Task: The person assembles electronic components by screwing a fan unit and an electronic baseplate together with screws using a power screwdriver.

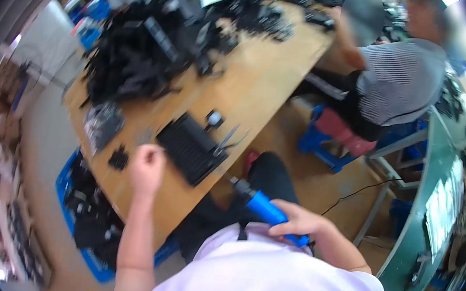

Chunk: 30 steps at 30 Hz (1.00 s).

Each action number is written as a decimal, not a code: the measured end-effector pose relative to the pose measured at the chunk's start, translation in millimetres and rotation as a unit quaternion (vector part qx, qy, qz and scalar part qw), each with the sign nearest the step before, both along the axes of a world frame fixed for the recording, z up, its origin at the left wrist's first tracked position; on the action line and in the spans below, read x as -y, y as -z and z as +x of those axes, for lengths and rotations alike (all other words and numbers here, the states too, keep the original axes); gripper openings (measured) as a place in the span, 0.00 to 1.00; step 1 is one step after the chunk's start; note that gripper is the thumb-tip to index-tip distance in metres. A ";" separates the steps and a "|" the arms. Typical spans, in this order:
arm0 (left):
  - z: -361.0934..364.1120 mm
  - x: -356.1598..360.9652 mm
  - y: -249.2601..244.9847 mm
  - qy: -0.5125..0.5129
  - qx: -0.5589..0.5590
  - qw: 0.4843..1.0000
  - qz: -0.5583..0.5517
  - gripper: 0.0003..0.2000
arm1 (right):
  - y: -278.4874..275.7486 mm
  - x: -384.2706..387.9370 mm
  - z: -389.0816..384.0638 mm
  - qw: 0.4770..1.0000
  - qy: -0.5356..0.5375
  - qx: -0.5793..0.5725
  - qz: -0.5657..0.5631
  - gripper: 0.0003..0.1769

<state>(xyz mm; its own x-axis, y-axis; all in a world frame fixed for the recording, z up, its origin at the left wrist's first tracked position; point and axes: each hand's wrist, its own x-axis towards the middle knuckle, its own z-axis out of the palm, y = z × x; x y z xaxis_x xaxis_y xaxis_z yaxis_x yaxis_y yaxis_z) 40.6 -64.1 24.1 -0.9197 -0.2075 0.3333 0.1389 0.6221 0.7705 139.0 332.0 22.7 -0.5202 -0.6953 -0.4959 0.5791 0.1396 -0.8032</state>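
My right hand [296, 219] is wrapped round a blue electric screwdriver [266, 205], held over my lap with its tip pointing up and left toward the table edge. Over the wooden table, my left hand [148, 167] is closed, fingers curled together; what they hold, if anything, is too blurred to make out. Just right of it lies a black tray-like block [189, 148] with rows of small slots. A small pile of black parts [119, 158] lies to its left, near a clear plastic bag [103, 125]. Tweezers [228, 136] rest at the block's right end.
A large heap of black parts [134, 54] covers the far left of the table [253, 67]. A small round black-and-white item [214, 119] stands behind the block. A blue crate [91, 258] sits below left. Co-workers sit across and at right, one on a blue stool [325, 147].
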 end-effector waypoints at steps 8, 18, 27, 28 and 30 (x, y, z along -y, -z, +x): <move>41.6 -64.8 36.4 0.071 0.055 0.992 0.091 0.05 | 19.8 -5.9 6.4 0.999 0.009 -0.018 0.032 0.43; 23.0 -90.5 12.5 0.075 -0.004 0.989 -0.129 0.06 | 27.3 -0.1 -1.6 0.999 0.032 -0.005 0.011 0.43; 15.6 -104.4 9.6 0.099 -0.025 0.975 -0.197 0.04 | 34.3 6.5 -8.9 0.999 0.046 -0.015 0.002 0.39; 14.0 -102.6 11.9 0.114 -0.032 0.973 -0.197 0.04 | 33.0 6.6 -9.2 0.999 0.044 -0.010 0.005 0.39; 15.3 -103.6 9.8 0.120 -0.025 0.971 -0.204 0.05 | 33.1 8.3 -11.8 0.999 0.040 -0.004 0.009 0.38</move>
